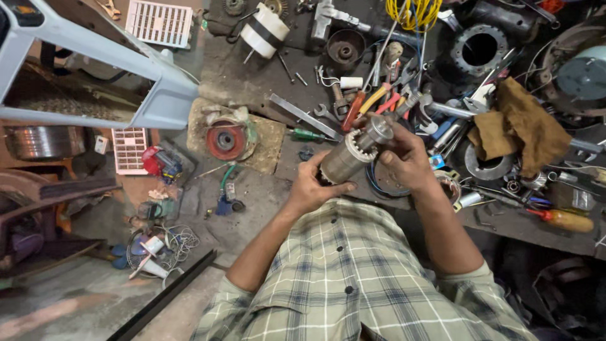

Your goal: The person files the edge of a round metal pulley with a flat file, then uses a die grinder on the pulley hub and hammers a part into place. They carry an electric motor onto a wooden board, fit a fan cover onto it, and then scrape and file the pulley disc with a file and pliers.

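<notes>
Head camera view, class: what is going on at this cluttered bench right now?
A person in a checked shirt holds a grey metal motor rotor in both hands above a floor-level work area. The left hand cups its lower end; the right hand grips the upper end near the shaft. Around them lie pliers, a spanner, a green-handled screwdriver, a brown rag and a red motor part.

Single view, from a camera worn on the head, looking almost straight down. Close to the left hand [314,183] and right hand [404,161], both near frame centre over the checked shirt [353,278] at the near edge. Farther off, a cluttered workbench [265,76] filling the far and right parts. Floor [76,303] visible at near left. No second view to share with.
</notes>
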`<state>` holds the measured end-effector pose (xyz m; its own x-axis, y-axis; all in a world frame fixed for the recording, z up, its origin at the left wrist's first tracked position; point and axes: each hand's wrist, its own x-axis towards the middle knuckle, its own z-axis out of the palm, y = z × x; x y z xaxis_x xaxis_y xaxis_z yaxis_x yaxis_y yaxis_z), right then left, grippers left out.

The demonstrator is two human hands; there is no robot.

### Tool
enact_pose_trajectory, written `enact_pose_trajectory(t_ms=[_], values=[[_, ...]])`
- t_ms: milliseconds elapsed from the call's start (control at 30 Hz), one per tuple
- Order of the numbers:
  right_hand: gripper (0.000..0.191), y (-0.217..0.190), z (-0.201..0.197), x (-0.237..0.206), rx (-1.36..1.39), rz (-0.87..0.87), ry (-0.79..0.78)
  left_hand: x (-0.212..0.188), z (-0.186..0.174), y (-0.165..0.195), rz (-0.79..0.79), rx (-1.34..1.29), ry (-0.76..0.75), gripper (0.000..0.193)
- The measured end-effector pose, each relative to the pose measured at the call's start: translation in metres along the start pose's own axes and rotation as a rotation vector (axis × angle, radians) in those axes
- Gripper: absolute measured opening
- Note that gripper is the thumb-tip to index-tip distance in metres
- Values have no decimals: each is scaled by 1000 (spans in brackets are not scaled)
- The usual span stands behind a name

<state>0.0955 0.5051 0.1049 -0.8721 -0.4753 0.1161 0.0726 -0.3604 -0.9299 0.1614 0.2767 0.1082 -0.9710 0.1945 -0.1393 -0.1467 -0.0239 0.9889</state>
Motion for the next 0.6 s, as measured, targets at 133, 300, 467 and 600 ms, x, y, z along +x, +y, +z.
enact_pose_trajectory(t_ms=[133, 300, 467, 600], values=[[60, 8, 22, 8, 24, -51, 160, -12, -22, 1, 67, 190, 83, 69], [35, 6, 46, 24, -3, -115, 199, -30, -50, -1, 137, 267, 81, 68], [29, 19, 88, 27, 15, -143, 329, -39, -85, -3, 239, 354, 110, 67], [29, 32, 130, 32, -49, -169, 475, -50, -114, -2, 318, 380, 109, 67]])
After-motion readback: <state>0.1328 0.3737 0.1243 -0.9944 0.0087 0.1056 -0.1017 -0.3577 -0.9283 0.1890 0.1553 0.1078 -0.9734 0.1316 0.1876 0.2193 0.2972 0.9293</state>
